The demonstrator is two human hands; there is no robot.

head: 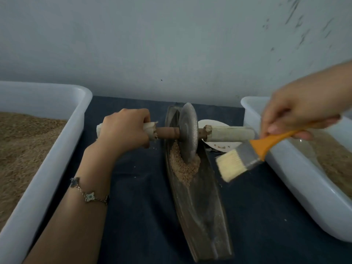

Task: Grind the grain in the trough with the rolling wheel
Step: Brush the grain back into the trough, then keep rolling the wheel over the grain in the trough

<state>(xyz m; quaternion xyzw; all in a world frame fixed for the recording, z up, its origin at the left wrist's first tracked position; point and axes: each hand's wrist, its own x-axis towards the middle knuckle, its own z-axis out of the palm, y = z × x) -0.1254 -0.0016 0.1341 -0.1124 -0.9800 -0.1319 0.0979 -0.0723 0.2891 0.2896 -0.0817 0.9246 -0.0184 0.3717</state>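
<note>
The grey metal rolling wheel [187, 133] stands in the long dark boat-shaped trough [198, 202], on the heap of pale crushed grain [183, 166]. The left hand [123, 130] curls around the wheel's left wrapped handle. The right hand [299, 115], right of the wheel, pinches an orange-handled brush [245, 157]. Grinding seems paused; next, probably sweep grain toward the wheel.

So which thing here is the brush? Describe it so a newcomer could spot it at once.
Start from the dark trough lying down the middle of the table, between two white tubs. Just right of the grain piled round the wheel, the right hand holds the brush in the air. Nothing else has an orange handle and pale bristles.
</note>
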